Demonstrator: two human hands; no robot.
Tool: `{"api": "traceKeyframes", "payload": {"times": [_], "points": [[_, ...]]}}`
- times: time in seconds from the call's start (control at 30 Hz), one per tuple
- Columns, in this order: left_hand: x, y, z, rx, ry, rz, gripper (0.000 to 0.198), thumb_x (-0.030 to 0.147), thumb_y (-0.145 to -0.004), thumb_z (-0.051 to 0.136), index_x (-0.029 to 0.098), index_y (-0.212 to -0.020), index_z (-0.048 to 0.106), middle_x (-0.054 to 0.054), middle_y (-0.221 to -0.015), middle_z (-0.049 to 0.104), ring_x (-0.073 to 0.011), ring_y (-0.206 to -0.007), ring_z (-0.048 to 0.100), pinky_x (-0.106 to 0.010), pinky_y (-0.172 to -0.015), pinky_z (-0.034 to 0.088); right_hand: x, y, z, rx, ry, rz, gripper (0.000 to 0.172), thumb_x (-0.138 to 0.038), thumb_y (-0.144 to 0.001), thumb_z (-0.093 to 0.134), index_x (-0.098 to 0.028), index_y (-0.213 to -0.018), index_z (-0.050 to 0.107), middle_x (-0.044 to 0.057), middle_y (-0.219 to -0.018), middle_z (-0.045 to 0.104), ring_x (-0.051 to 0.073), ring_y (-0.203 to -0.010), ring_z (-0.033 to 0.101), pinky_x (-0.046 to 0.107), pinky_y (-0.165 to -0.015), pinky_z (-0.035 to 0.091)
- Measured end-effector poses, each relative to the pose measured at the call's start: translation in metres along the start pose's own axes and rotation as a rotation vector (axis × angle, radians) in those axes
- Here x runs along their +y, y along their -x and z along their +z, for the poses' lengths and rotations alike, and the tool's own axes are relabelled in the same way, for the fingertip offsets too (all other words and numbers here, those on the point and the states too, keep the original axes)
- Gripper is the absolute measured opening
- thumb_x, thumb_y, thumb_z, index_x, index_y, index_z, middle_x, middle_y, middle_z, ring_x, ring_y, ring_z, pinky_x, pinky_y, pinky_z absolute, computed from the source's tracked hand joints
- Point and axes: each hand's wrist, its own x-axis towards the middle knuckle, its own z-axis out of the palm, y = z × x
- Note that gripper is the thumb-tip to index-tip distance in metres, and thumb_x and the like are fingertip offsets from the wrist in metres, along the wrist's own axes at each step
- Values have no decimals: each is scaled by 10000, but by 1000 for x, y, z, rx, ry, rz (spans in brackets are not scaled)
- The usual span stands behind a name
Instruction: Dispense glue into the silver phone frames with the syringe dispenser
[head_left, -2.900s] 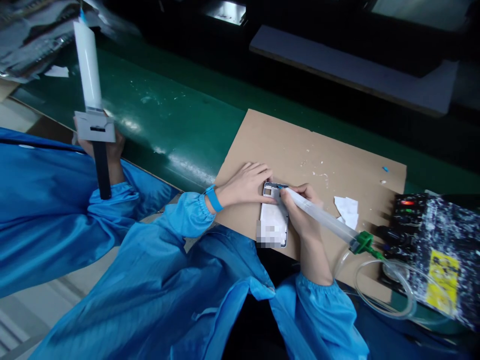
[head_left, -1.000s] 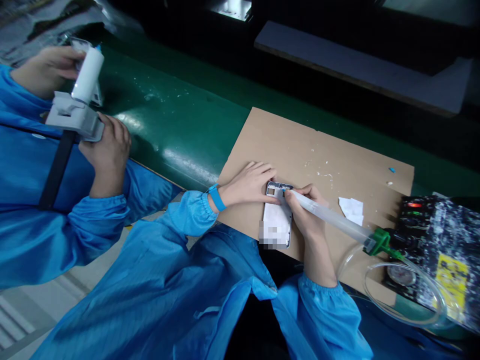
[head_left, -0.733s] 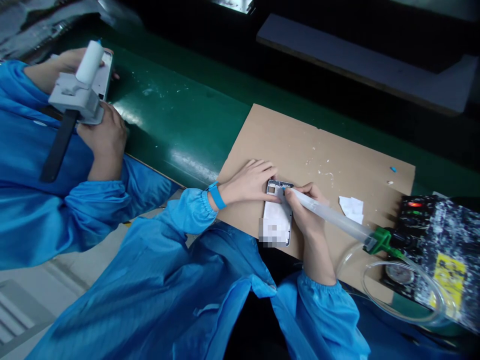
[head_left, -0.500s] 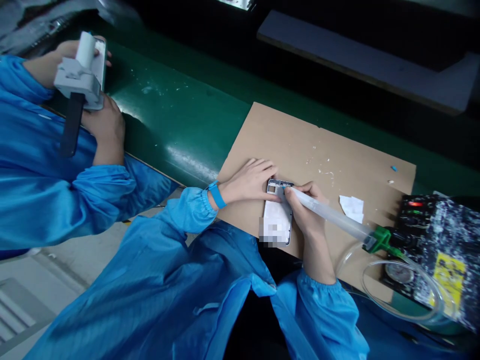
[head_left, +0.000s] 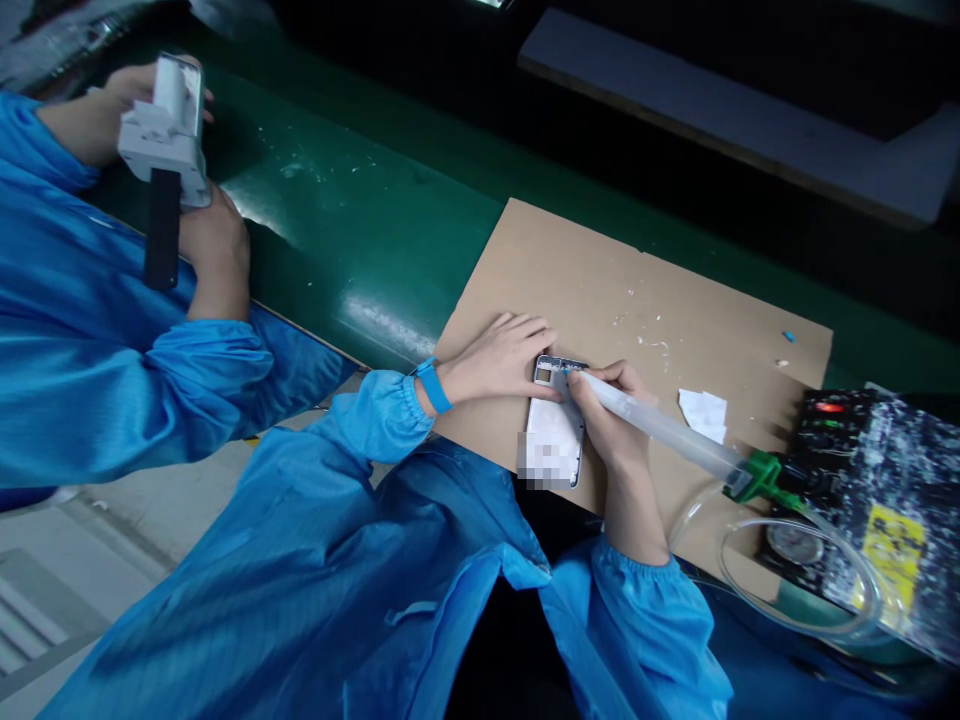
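A phone frame (head_left: 556, 425) with a pale inner face lies on the cardboard sheet (head_left: 555, 270), close to its front edge. My left hand (head_left: 504, 362) holds the upper left side of the frame, thumb across its face and fingers at the top. In my right hand (head_left: 616, 415) is a translucent dispensing syringe (head_left: 667, 430), gripped near its tip. The tip points at the upper part of the frame, partly hidden by my fingers. A green cap (head_left: 757, 475) joins the syringe's rear end to a clear tube (head_left: 862, 560).
At the right stands a black, white-smeared dispenser box (head_left: 847, 470) with a red display. A white paper scrap (head_left: 703, 413) and a small blue piece (head_left: 789, 337) lie on the cardboard. At far left, a co-worker's hands (head_left: 217, 240) hold a grey dispensing tool (head_left: 165, 150) and another frame.
The co-worker's grey tool has shifted slightly and its black handle is more upright. My hands, the syringe and the phone frame have barely moved.
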Motion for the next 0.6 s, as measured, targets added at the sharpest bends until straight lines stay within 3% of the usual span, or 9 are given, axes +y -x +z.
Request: {"api": "traceKeyframes", "payload": {"times": [0.6], "points": [[0, 0, 0, 6, -5, 11, 499, 687, -984, 815, 228, -1089, 651, -92, -1199, 736, -312, -1164, 683, -469, -1012, 459, -3, -1, 0, 6, 22, 14, 424, -635, -919, 890, -251, -881, 714, 55, -896, 803, 247, -765, 723, 353, -655, 524]]}}
